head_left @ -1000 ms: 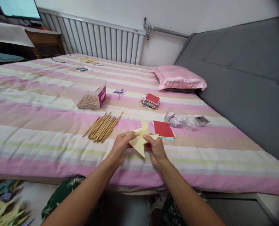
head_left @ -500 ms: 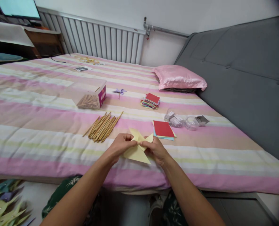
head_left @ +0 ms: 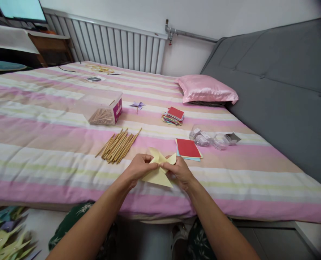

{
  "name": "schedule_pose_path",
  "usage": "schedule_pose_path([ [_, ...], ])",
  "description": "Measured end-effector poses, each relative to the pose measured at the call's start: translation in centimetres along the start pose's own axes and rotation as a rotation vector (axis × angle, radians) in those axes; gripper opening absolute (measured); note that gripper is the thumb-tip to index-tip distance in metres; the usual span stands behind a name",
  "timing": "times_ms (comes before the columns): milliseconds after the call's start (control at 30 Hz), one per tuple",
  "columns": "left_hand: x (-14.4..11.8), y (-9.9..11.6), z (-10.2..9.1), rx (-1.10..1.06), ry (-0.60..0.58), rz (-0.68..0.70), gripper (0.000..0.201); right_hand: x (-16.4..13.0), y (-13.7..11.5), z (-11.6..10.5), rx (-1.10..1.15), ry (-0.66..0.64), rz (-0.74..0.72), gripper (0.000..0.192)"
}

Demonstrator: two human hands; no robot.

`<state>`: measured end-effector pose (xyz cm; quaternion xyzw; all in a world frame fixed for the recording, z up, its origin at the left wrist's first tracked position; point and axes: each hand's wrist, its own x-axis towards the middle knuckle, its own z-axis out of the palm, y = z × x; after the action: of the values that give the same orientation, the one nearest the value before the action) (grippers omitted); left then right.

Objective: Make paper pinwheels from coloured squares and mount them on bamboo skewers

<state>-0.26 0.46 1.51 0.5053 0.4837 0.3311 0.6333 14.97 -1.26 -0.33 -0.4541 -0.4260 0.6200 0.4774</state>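
Between my hands is a pale yellow paper pinwheel (head_left: 158, 177), partly folded, with a broad flap hanging toward me. My left hand (head_left: 142, 167) pinches it from the left, thumb near its centre. From the right, my right hand (head_left: 180, 171) grips it with the thumb pressed at the same middle point. Whether a pin sits under the thumbs cannot be made out. Just beyond my right hand lie red, yellow and blue paper squares (head_left: 188, 148). A bundle of thin wooden sticks (head_left: 118, 147) rests on the striped bedspread past my left hand.
A clear plastic box (head_left: 103, 113) holds more sticks. Behind are a small purple pinwheel (head_left: 137, 105) and a stack of coloured paper (head_left: 174, 115). Clear round containers (head_left: 201, 137) stand at right, before a pink pillow (head_left: 207, 89). Finished-looking pinwheels (head_left: 7, 238) pile up at lower left.
Both hands keep their grip in almost the same place. The pinwheel's near flap has lifted very slightly; everything else is unmoved.
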Motion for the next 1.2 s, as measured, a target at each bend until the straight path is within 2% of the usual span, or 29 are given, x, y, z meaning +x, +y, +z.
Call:
schedule_pose_path([
  [167,-0.03,0.11,0.26,-0.023,0.040,-0.005,0.016,-0.03,-0.20,0.29,-0.061,0.046,-0.044,0.026],
  [367,0.36,-0.27,0.13,-0.086,0.117,0.020,0.014,0.24,-0.05,0.37,-0.010,0.040,-0.085,0.026],
  [667,0.58,-0.44,0.00,-0.122,0.142,0.040,0.015,0.70,0.55,-0.29,-0.073,0.121,-0.122,0.036],
  [867,0.58,-0.58,-0.02,-0.108,0.144,0.058,0.015,0.65,0.38,-0.30,-0.042,0.121,-0.133,0.031],
  [1000,0.58,-0.47,-0.03,-0.096,0.153,0.052,0.016,0.47,-0.06,-0.26,-0.039,0.172,-0.127,0.030],
  [1200,0.61,-0.54,-0.07,-0.060,0.163,0.048,0.017,0.73,-0.06,-0.60,-0.066,0.249,-0.208,0.022],
])
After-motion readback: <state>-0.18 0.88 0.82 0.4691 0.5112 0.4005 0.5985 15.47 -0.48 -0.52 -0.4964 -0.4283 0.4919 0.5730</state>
